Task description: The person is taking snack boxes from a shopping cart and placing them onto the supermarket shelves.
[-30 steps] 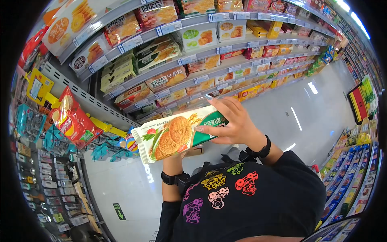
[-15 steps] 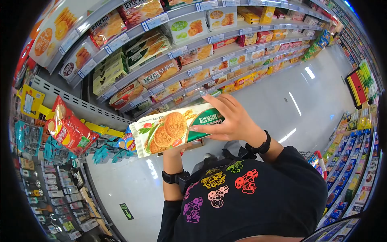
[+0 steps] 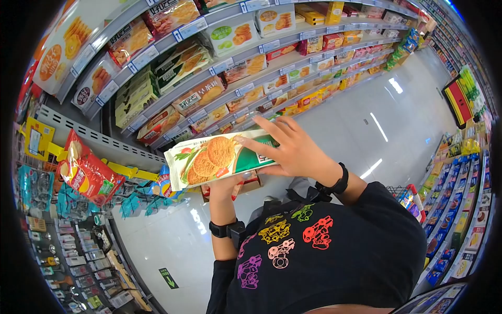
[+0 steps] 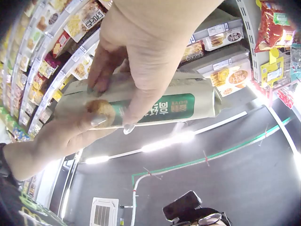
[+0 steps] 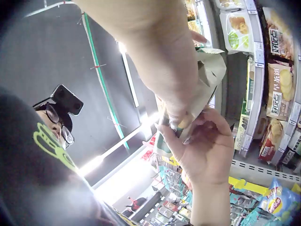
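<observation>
A pack of biscuits, cream with a green end and round biscuits pictured on its front, is held up at chest height in the head view. My left hand grips it from below; in the left wrist view its thumb lies across the green printed panel. The right hand holds the green end, with fingers spread over the front. In the right wrist view the left palm faces up beneath the pack, and the right hand covers much of it.
Shelves of packaged biscuits run along the far side. Red snack bags hang on yellow strips at left. More stocked shelves stand at right, near a basket with a red handle. A reddish-brown box shows below the pack.
The head view has shifted, so shelves and pack sit farther left. The right hand's fingers lie farther over the pack's front, nearer the pictured biscuits. Both hands keep hold.
</observation>
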Motion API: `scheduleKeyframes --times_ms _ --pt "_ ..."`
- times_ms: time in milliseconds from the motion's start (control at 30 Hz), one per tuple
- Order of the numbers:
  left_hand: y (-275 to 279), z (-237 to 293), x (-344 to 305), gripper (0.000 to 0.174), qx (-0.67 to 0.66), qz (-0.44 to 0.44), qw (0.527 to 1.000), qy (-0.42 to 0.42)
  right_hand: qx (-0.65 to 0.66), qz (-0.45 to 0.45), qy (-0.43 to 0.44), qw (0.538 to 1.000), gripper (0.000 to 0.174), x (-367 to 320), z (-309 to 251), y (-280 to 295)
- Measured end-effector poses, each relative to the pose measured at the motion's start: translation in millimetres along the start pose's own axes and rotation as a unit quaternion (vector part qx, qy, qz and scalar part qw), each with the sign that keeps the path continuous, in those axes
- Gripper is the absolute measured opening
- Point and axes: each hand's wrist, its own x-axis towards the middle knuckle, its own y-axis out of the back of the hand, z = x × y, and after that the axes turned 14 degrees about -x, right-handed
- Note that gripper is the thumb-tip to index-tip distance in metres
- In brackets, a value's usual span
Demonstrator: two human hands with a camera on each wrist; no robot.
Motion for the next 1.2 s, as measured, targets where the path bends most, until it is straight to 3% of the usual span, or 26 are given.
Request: scheduleKeyframes --times_ms 200,267,400,500,600,633,700,767,933,1033,1200 --pt "-2 0 -2 0.077 -0.001 0.023 1.0 0.019 -0.012 -0.004 -0.014 1.0 0.071 -5 -3 -1" --pt "0 -1 -3 0.081 0.034 0.045 0.998 0.033 0.032 -0.028 -0.042 0.998 0.072 -7 -2 -1" --pt "-23 6 6 0.09 -0.037 0.007 0.999 -0.007 0.185 -0.124 -0.111 0.969 0.07 -7 1 7" --pt "-37 7 11 0.092 -0.058 -0.014 0.998 -0.033 0.315 -0.083 -0.148 0.934 0.066 -15 5 -7" --pt "-30 4 13 0.088 -0.057 -0.014 0.998 -0.016 0.4 -0.165 -0.205 0.878 0.061 -18 11 -7" --pt "-23 4 10 0.078 -0.084 -0.019 0.996 0.019 0.424 -0.165 -0.217 0.864 0.06 -18 12 -8" --pt "-20 2 10 0.07 -0.076 0.002 0.997 0.008 0.472 -0.163 -0.238 0.833 0.057 -19 15 -11" --pt "-20 -2 9 0.056 -0.066 0.045 0.997 -0.007 0.487 -0.136 -0.232 0.831 0.054 -21 18 -16" --pt "-4 -12 8 0.051 -0.086 0.055 0.995 -0.021 0.548 -0.165 -0.231 0.787 0.051 -25 25 -23" --pt "-8 -10 7 0.054 -0.111 0.085 0.99 -0.025 0.628 -0.145 -0.272 0.714 0.048 -31 20 -31" --pt "-1 -7 5 0.053 -0.079 0.08 0.993 -0.03 0.734 -0.207 -0.332 0.556 0.045 -35 29 -47"
